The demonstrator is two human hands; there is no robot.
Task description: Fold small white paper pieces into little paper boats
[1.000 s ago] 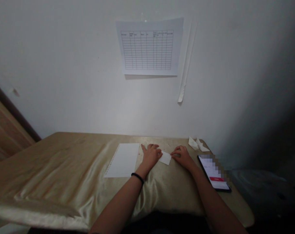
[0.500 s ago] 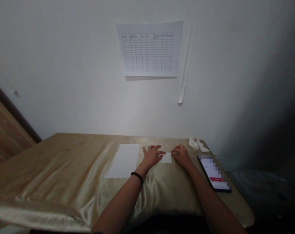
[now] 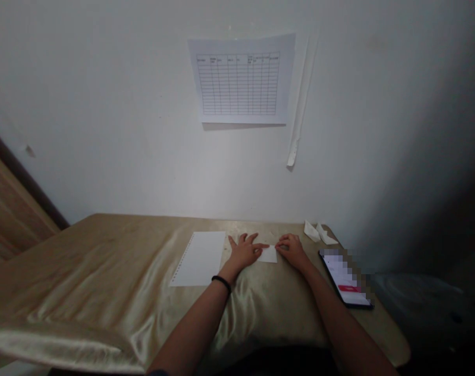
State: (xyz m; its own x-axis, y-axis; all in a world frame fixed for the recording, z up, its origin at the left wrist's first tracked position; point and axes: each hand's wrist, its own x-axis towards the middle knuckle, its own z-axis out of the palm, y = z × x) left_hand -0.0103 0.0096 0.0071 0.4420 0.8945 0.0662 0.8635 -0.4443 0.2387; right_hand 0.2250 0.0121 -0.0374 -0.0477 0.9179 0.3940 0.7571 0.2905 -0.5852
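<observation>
A small white piece of folded paper [image 3: 269, 255] lies flat on the cloth between my hands. My left hand [image 3: 243, 253] has its fingers spread, with the forefinger and thumb touching the paper's left and upper side. At the paper's upper right corner, the fingertips of my right hand [image 3: 292, 251] are pinched together on its edge. To the left of my left hand lies a larger white sheet [image 3: 198, 261] with punched holes along one side. Two folded paper shapes like little boats stand behind my right hand, one paper boat [image 3: 311, 231] beside another paper boat [image 3: 327, 235].
A phone [image 3: 349, 287] with a lit screen lies right of my right arm. Shiny gold cloth [image 3: 104, 271] with wrinkles covers the table. A printed chart [image 3: 241, 83] and a hanging paper strip [image 3: 298, 120] are on the wall behind.
The fingers of my left hand have spread a little and its forefinger reaches slightly further right along the paper's upper edge. My right hand stays at the corner.
</observation>
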